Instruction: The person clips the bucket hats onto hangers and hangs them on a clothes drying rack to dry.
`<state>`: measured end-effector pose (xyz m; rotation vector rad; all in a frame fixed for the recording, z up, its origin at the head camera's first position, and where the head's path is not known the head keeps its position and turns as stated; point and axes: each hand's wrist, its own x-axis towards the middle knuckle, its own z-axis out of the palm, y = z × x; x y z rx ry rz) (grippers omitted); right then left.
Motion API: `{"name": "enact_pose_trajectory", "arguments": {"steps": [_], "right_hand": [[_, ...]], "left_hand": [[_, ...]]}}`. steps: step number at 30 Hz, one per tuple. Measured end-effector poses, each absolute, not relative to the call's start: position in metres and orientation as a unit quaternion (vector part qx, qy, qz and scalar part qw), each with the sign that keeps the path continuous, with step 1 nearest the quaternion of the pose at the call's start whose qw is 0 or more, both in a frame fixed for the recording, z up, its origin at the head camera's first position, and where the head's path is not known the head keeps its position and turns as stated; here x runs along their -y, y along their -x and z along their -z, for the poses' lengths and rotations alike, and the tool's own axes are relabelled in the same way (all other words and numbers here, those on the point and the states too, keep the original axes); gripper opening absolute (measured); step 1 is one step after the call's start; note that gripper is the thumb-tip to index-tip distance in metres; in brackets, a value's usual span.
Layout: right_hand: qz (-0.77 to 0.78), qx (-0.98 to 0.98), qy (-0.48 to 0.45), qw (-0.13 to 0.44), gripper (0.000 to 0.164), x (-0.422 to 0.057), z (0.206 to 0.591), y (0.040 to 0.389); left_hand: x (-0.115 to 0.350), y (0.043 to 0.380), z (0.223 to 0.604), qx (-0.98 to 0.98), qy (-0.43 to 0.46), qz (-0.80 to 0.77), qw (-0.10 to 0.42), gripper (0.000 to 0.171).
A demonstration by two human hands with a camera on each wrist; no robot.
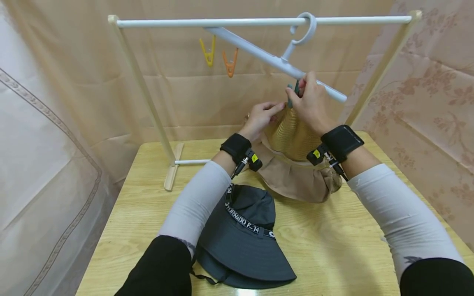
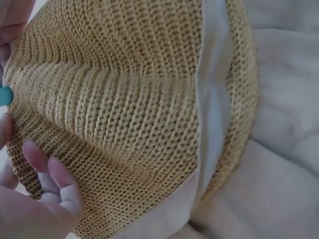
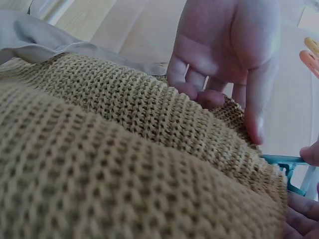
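Note:
My right hand (image 1: 314, 100) pinches a teal clothespin (image 1: 290, 98) just under the low right arm of a white hanger (image 1: 255, 50). The clothespin (image 3: 284, 160) is at the top edge of a mustard knitted hat (image 1: 283, 133) with a beige fabric brim (image 1: 292, 183). In the right wrist view, my left hand (image 3: 227, 45) holds that knit edge between thumb and fingers beside the clothespin. The left wrist view shows the ribbed knit (image 2: 114, 109) stretched in folds, with a pale band at its rim. Whether the clothespin grips the hanger is hidden by my right fingers.
The hanger hooks over a white rail (image 1: 166, 23) and tilts down to the right. A yellow clothespin (image 1: 209, 55) and an orange clothespin (image 1: 230, 65) hang at its left. A dark grey bucket hat (image 1: 248, 250) lies on the wooden table (image 1: 126, 230) in front.

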<state>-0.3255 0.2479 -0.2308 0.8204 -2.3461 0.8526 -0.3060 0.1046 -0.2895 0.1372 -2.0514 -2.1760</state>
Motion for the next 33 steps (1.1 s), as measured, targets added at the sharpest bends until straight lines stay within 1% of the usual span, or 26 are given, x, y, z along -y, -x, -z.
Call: {"name": "enact_pose_trajectory", "arguments": {"steps": [4,8,12,16,25,33], "right_hand": [[-0.312,0.867,-0.302,0.244,0.033,-0.249,0.231,0.327],[-0.321,0.868,-0.299,0.231,0.032,-0.246,0.234,0.329],[-0.311,0.872,-0.296,0.236,0.031,-0.245,0.238,0.330],[-0.310,0.873,-0.289,0.243,0.032,-0.244,0.242,0.333],[-0.307,0.866,-0.289,0.268,0.031,-0.243,0.247,0.335],[-0.322,0.862,-0.290,0.261,0.031,-0.240,0.251,0.334]], "left_hand": [[-0.103,0.305,0.292,0.727,-0.035,0.680,0.094,0.042],[-0.102,0.305,0.295,0.744,-0.031,0.658,0.112,0.043],[-0.100,0.303,0.301,0.750,-0.024,0.647,0.134,0.040],[-0.099,0.300,0.305,0.722,0.000,0.674,0.159,0.035],[-0.093,0.305,0.311,0.695,0.011,0.698,0.171,0.033],[-0.086,0.304,0.313,0.718,0.006,0.667,0.197,0.031]]}}
